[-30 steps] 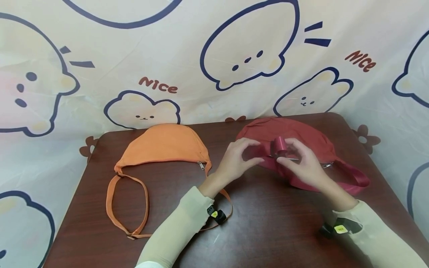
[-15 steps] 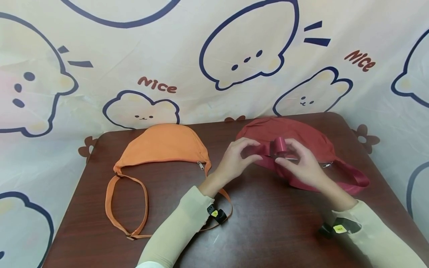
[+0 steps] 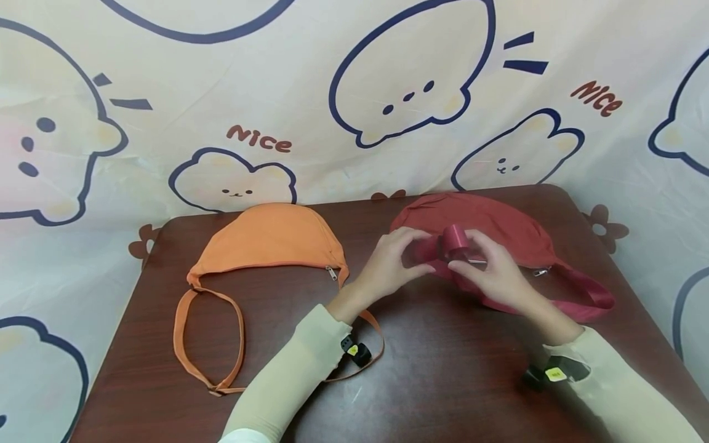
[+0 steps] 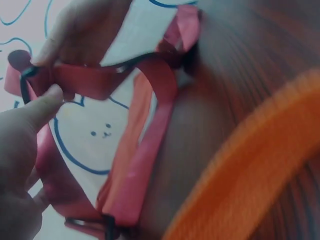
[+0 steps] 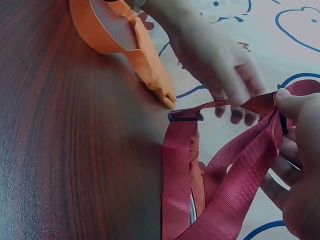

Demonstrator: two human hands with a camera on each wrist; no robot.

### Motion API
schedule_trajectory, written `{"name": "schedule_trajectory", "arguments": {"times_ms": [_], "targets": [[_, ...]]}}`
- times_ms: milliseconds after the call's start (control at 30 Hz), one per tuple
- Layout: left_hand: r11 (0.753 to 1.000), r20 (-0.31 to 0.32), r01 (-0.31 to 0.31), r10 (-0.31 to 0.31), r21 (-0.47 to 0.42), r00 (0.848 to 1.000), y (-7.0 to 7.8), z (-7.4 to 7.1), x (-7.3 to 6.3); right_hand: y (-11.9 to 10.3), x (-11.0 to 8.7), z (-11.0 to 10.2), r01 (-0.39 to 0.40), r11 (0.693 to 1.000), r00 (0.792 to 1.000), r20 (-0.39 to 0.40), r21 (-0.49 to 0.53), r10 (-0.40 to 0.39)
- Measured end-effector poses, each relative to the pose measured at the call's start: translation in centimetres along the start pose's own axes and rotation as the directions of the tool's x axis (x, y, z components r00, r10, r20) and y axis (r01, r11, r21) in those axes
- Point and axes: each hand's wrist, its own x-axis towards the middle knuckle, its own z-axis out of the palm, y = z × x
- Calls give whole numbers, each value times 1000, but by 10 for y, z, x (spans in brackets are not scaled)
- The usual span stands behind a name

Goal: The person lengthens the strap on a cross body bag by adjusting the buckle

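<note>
A dark red waist bag lies on the right half of the table, its webbing strap lifted in front of it. My left hand holds a stretch of this strap between thumb and fingers. Opposite, my right hand pinches the strap beside a dark slide buckle, where the webbing rolls into a small loop. The fingers partly hide that buckle. Another black buckle sits farther along the strap in the right wrist view.
An orange waist bag lies to the left, its looped strap spread toward the front and passing under my left forearm. The brown table meets a cartoon-printed cloth at the back.
My right hand and the rolled strap loop have shifted slightly left, closer to my left hand. The left hand stays nearly in place, and the orange bag has not moved.
</note>
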Motion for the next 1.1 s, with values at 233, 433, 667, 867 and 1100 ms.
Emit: {"name": "schedule_trajectory", "arguments": {"times_ms": [233,433,667,867,1100], "targets": [[998,-6,17,-17,65,1000,-5,-6,-3,-1,0,-1,-6,1000,999,-31,14,7],[1000,-33,-19,20,22,999,-9,-6,-2,0,0,0,-15,1000,999,-33,19,16],[1000,-29,-31,31,-3,999,-10,-8,-3,0,2,5,-4,1000,1000,-30,-1,4],[1000,-15,11,-12,-21,1000,-12,-8,-5,0,2,3,-15,1000,999,-35,10,16],[1000,2,16,-16,-18,1000,-9,-4,-2,1,5,8,-27,1000,1000,-7,-11,27]]}}
